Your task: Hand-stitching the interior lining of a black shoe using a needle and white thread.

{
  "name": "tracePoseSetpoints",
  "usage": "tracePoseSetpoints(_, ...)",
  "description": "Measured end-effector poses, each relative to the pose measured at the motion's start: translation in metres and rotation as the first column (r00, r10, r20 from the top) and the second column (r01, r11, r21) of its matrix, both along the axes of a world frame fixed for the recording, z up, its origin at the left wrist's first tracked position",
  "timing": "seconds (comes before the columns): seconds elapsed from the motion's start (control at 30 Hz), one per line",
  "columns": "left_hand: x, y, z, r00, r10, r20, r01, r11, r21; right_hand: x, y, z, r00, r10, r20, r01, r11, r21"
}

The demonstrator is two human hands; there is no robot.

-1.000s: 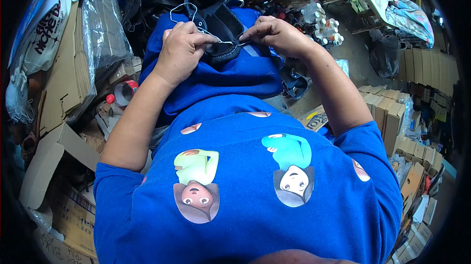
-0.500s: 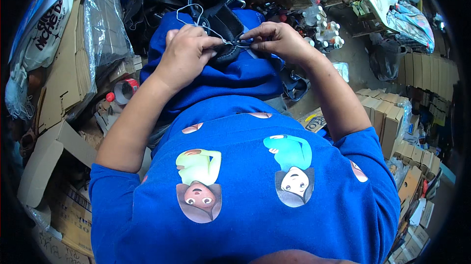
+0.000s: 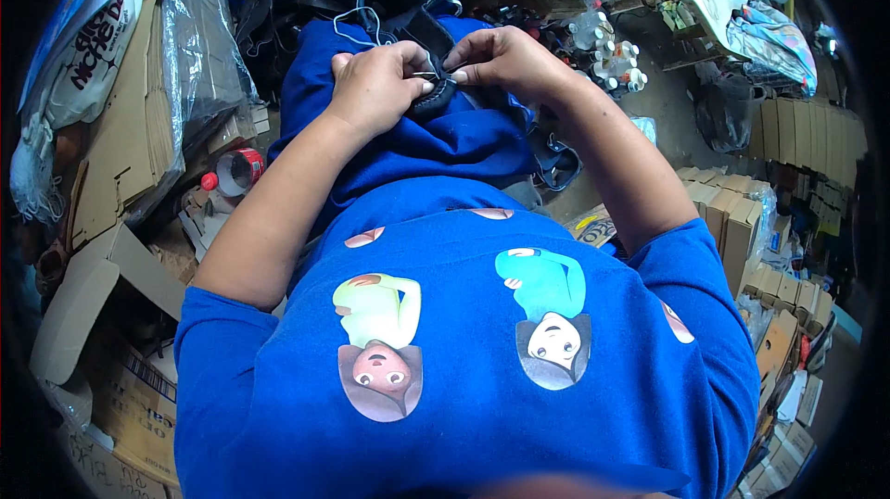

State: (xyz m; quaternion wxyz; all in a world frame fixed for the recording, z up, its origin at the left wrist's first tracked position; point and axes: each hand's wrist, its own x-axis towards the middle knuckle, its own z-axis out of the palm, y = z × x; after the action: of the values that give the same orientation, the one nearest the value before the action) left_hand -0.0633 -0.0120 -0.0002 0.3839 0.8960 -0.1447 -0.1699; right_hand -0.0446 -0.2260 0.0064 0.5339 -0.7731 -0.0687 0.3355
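A wearer in a bright blue fabric T-shirt printed with cartoon figures (image 3: 464, 425) fills the lower middle. Next in size, rumpled dark-blue cloth (image 3: 417, 151) covers the lap, with narrow brown cardboard boxes (image 3: 728, 212) stacked to the right and flat brown cardboard sheets (image 3: 125, 142) standing to the left. A black, leather-like shoe upper with an open top (image 3: 428, 34) lies on the lap cloth, its near end between the two hands. The left hand (image 3: 380, 82) has thumb and forefinger pinched on a thin pale cord (image 3: 337, 28), which loops beside the upper's left side. The right hand (image 3: 510, 63) has thumb and forefinger almost together at the upper's near edge; its fingertips show too small to tell whether they grip cord or leather.
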Motion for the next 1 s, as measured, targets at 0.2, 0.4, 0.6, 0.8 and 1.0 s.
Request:
tracePoseSetpoints(0.2, 0.003, 0.0, 0.023, 0.889, -0.254, 0.38, 0.182, 0.96, 0.215, 0.01, 0.007, 0.015, 0.963, 0.222, 0.152, -0.19, 0.962, -0.196)
tracePoseSetpoints(0.4, -0.01, 0.024, 0.016, 0.917, -0.207, 0.34, 0.146, 0.969, 0.197, 0.008, -0.018, 0.003, 0.998, 0.037, -0.049, -0.029, 0.986, 0.165)
tracePoseSetpoints(0.6, 0.001, 0.008, 0.016, 0.977, -0.178, 0.121, 0.168, 0.982, 0.088, -0.006, -0.035, 0.003, 0.956, 0.181, 0.229, -0.139, 0.972, -0.188)
tracePoseSetpoints(0.8, 0.005, 0.005, 0.021, 0.918, -0.33, 0.219, 0.299, 0.94, 0.165, 0.017, -0.045, 0.034, 0.856, 0.075, 0.511, 0.051, 0.972, -0.228)
tracePoseSetpoints(1.0, 0.009, 0.006, 0.016, 0.907, -0.349, 0.237, 0.318, 0.934, 0.159, 0.021, -0.032, 0.032, 0.658, 0.232, 0.716, 0.225, 0.847, -0.482)
